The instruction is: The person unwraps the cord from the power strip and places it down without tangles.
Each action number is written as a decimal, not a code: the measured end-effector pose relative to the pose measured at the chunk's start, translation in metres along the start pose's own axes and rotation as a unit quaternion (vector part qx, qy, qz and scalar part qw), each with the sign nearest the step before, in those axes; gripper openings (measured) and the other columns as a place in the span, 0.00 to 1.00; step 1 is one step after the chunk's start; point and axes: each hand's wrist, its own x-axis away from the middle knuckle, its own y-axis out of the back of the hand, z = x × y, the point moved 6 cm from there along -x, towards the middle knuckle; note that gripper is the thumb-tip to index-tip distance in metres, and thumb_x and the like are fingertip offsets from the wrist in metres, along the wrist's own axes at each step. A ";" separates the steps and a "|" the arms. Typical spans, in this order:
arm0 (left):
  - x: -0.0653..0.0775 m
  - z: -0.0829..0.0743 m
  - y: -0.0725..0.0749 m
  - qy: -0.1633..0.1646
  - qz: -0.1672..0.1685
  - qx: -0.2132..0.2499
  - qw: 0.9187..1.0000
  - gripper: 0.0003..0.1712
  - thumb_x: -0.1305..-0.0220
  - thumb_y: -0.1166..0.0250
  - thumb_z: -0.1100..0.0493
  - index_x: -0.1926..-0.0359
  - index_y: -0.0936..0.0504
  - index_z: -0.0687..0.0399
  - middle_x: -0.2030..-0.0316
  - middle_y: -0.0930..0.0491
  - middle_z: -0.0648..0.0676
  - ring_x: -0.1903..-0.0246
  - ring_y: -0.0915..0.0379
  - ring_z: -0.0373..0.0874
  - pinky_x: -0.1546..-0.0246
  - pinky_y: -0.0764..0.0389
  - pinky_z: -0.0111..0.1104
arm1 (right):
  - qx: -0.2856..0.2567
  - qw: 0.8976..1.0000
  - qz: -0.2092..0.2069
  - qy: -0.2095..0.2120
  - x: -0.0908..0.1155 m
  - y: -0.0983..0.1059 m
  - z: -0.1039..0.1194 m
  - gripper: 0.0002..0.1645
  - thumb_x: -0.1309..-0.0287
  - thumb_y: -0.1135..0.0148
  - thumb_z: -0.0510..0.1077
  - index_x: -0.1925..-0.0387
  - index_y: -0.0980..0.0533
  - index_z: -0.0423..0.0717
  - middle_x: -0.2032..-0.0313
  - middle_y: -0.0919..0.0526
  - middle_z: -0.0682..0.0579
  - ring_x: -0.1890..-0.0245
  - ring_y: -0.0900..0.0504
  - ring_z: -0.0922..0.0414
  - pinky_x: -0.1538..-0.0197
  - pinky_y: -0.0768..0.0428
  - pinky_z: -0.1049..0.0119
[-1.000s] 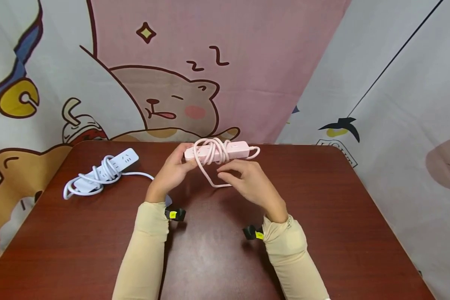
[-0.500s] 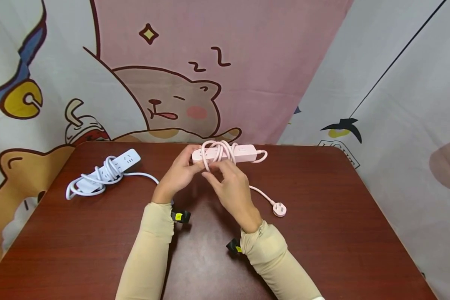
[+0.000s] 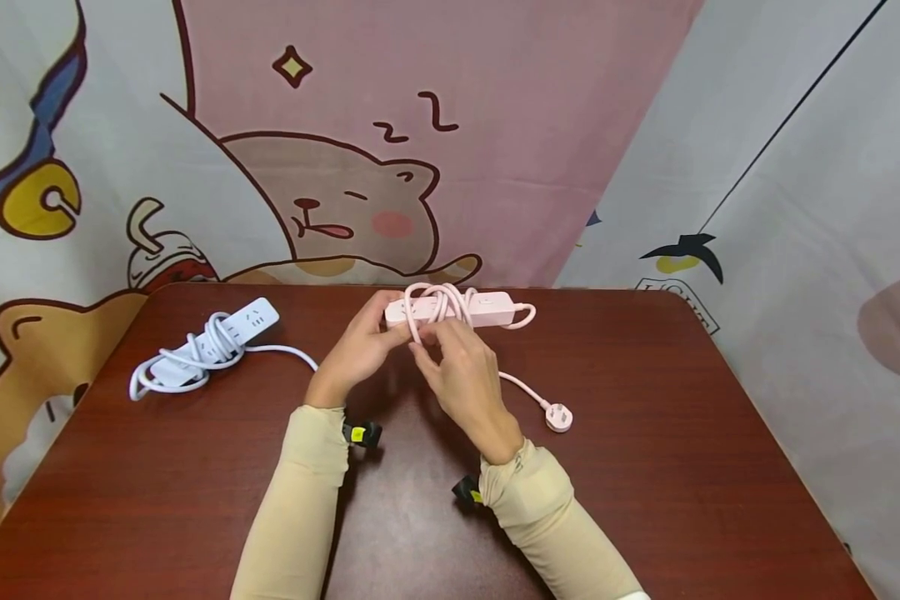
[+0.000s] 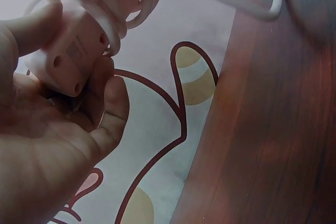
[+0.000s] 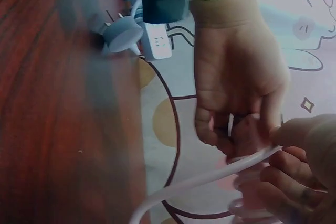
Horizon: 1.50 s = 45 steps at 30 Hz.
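Note:
A pink power strip (image 3: 495, 309) is held up over the far part of the table, with its pink cord (image 3: 439, 297) wound several times around its middle. My left hand (image 3: 356, 346) grips the strip's left end, thumb on one side and fingers on the other, as the left wrist view confirms. With thumb and fingers, my right hand (image 3: 461, 375) pinches the cord just below the strip, close to the left thumb. The cord's loose end comes out to the right of that hand, and its pink plug (image 3: 558, 417) lies on the table, prongs showing.
A white power strip (image 3: 258, 318) wrapped in its own cord lies at the table's back left. Its cord passes behind my left wrist, and its white plug (image 5: 123, 34) shows in the right wrist view. A printed curtain (image 3: 532, 125) hangs behind the table (image 3: 667, 467).
My right hand has moved left along the strip to the left hand and pinches the cord there. The strip has shifted slightly right. The pink plug has come into view.

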 end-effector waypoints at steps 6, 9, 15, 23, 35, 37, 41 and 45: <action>0.001 0.001 0.004 0.002 -0.001 0.010 1.000 0.23 0.29 0.38 0.63 0.36 0.31 0.63 0.46 0.25 0.62 0.52 0.28 0.47 0.50 0.25 0.35 | -0.050 0.998 0.016 -0.035 -0.009 0.018 -0.006 0.07 0.39 0.31 0.38 0.60 0.19 0.41 0.67 0.13 0.48 0.69 0.14 0.55 0.64 0.17 0.62; 0.002 0.000 0.005 0.003 0.004 0.014 1.000 0.23 0.28 0.38 0.62 0.36 0.32 0.61 0.47 0.25 0.60 0.53 0.28 0.46 0.51 0.24 0.34 | -0.094 0.994 0.016 -0.061 -0.014 0.032 -0.012 0.08 0.35 0.35 0.37 0.56 0.21 0.38 0.65 0.12 0.46 0.68 0.12 0.54 0.64 0.15 0.62; 0.004 0.001 0.004 0.015 0.019 0.012 1.000 0.23 0.28 0.37 0.60 0.36 0.32 0.57 0.48 0.26 0.58 0.52 0.29 0.48 0.51 0.25 0.37 | -0.156 0.984 0.025 -0.078 -0.020 0.049 -0.025 0.10 0.29 0.42 0.36 0.50 0.24 0.35 0.66 0.14 0.44 0.74 0.17 0.57 0.71 0.19 0.69; 0.008 0.001 0.003 0.032 0.059 0.001 0.998 0.23 0.28 0.36 0.55 0.36 0.30 0.47 0.46 0.25 0.54 0.49 0.29 0.48 0.48 0.26 0.39 | -0.109 0.989 -0.035 -0.092 -0.024 0.074 -0.045 0.08 0.33 0.34 0.41 0.57 0.17 0.41 0.73 0.18 0.48 0.76 0.29 0.60 0.72 0.33 0.74; 0.012 -0.010 0.008 -0.004 0.082 0.037 0.996 0.22 0.29 0.37 0.60 0.36 0.28 0.52 0.45 0.25 0.55 0.46 0.31 0.48 0.47 0.24 0.37 | -0.114 0.982 -0.054 -0.142 -0.019 0.101 -0.097 0.09 0.35 0.31 0.44 0.58 0.14 0.43 0.73 0.14 0.47 0.77 0.28 0.67 0.74 0.33 0.77; 0.012 -0.010 0.008 -0.006 0.084 0.049 0.995 0.22 0.29 0.37 0.60 0.37 0.28 0.52 0.45 0.25 0.54 0.46 0.31 0.47 0.47 0.24 0.35 | -0.114 0.981 -0.051 -0.150 -0.018 0.103 -0.104 0.09 0.36 0.31 0.44 0.58 0.14 0.43 0.73 0.13 0.47 0.78 0.29 0.67 0.74 0.34 0.77; 0.013 -0.011 0.010 -0.014 0.090 0.075 0.993 0.22 0.29 0.38 0.62 0.37 0.28 0.55 0.46 0.26 0.53 0.47 0.31 0.45 0.48 0.23 0.32 | -0.116 0.978 -0.037 -0.170 -0.015 0.103 -0.115 0.08 0.36 0.30 0.44 0.59 0.13 0.44 0.72 0.14 0.47 0.77 0.29 0.65 0.74 0.36 0.75; 0.013 -0.011 0.012 -0.014 0.087 0.088 0.992 0.23 0.29 0.38 0.62 0.36 0.28 0.55 0.46 0.26 0.50 0.47 0.30 0.43 0.48 0.23 0.30 | -0.115 0.976 -0.019 -0.182 -0.013 0.100 -0.123 0.08 0.36 0.30 0.44 0.59 0.13 0.45 0.71 0.14 0.47 0.77 0.29 0.63 0.76 0.37 0.74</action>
